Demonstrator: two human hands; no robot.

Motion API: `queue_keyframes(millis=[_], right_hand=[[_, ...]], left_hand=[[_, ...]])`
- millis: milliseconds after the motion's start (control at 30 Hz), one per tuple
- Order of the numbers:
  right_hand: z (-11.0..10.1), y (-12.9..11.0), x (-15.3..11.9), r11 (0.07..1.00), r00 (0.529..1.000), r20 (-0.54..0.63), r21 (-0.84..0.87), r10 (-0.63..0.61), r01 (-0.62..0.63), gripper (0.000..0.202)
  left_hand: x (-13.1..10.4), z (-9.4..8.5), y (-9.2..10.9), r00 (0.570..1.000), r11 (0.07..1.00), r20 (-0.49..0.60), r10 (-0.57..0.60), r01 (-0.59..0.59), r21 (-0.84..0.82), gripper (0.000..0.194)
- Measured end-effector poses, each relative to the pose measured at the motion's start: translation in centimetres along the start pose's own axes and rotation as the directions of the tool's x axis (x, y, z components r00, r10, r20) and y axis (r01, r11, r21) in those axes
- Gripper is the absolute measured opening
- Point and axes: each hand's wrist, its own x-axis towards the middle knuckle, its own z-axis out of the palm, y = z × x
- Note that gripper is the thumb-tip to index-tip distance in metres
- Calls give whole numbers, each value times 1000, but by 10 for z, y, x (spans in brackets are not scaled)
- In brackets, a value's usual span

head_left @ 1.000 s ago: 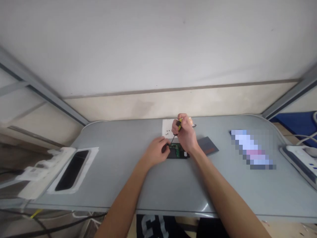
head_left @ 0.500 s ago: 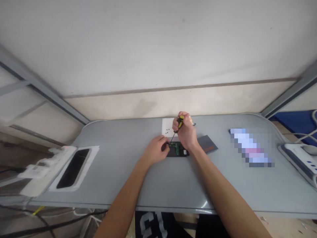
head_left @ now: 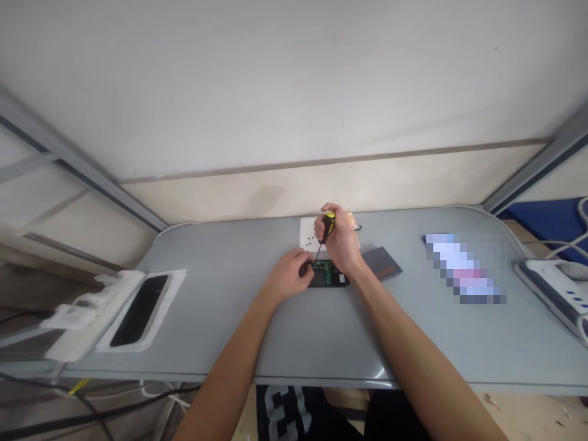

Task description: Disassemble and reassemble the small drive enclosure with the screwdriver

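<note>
A black device with its casing off and a green circuit board showing lies flat on the grey table. My left hand is closed at its left end, fingers bent around a small dark part there that I cannot make out. My right hand is wrapped around a yellow-and-black screwdriver. The thin shaft slants down to the board near my left fingertips; the tip's exact contact is too small to see. Behind the device is a white sheet with several tiny dark screws on it. A flat dark grey panel lies right of the device.
On the left, a black phone rests on white paper beside a white power strip with plugs. A blurred lit-screen phone lies to the right. Another power strip with cables stands at the right edge. A wall rises behind the table.
The screwdriver handle has turned in my right hand and stands more upright, slightly further left. My left hand stays at the device. The whole view has shifted slightly.
</note>
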Motion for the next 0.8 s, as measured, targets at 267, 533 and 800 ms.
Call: queue_keyframes(millis=[267, 533, 800], right_hand=[[-7, -7, 2, 993, 997, 68, -113, 44, -36, 36], [-3, 1, 6, 1000, 999, -52, 5, 4, -4, 39], [-19, -7, 9, 996, 996, 72, -71, 56, -51, 33]], left_hand=[[-1, 2, -2, 1000, 1000, -5, -14, 14, -15, 16], [0, 2, 0, 1000, 1000, -7, -25, 25, -2, 14], [-1, 4, -2, 999, 999, -20, -30, 30, -37, 14]])
